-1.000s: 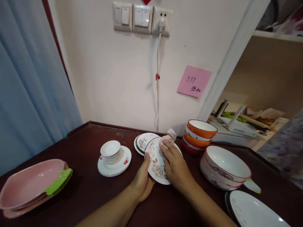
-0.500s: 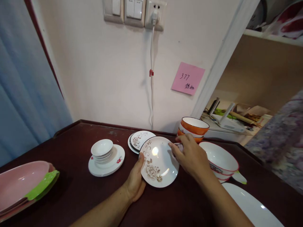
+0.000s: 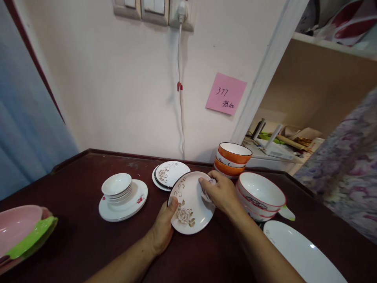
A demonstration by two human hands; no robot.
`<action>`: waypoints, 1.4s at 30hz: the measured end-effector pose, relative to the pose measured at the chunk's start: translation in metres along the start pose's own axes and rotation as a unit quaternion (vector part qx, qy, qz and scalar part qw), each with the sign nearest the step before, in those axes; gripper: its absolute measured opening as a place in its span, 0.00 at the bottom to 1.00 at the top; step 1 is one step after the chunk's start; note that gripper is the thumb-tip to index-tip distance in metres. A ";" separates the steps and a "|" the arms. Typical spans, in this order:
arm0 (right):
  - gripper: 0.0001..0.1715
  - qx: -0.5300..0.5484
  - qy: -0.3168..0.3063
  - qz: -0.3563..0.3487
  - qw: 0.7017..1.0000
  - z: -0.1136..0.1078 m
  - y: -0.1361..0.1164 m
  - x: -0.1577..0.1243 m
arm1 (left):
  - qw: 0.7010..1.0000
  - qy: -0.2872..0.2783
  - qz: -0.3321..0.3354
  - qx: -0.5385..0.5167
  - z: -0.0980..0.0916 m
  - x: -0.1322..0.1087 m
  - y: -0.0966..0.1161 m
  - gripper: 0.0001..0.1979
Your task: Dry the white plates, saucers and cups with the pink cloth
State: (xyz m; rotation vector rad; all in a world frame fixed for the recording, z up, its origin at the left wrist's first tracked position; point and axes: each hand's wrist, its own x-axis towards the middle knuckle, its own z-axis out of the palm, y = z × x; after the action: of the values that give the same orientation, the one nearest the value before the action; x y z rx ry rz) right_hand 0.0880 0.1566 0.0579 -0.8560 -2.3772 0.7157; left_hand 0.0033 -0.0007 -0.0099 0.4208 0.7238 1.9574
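White glaze, brown flower print: the plate (image 3: 193,204) is tilted face-up towards me, in front of the flowered plates (image 3: 173,173) stacked on the table (image 3: 79,243). My left hand (image 3: 163,224) grips its left edge, thumb over the rim, remaining fingers mostly hidden; presumably this steadies the plate and leaves most of its face uncovered. My right hand (image 3: 219,190) grasps a bunched pale cloth (image 3: 207,194) at the upper right rim, probably so both faces can be pressed together there. Whether the lower edge touches the table: cannot tell. Small white dishes (image 3: 117,185) sit nested on white plates (image 3: 138,206) to the left; orange bowls (image 3: 235,151) are stacked at right, likely to save room.
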 end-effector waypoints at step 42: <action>0.12 -0.040 0.024 -0.014 0.999 0.008 0.001 -0.001 | 1.000 -0.025 -0.004 -0.007 -0.001 0.001 -0.002 0.31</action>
State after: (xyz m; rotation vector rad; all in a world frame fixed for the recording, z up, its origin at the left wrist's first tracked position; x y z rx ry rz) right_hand 0.0844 0.1539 0.0514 -0.8602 -2.3834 0.5861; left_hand 0.0040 0.0003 -0.0121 0.4571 0.6788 1.9371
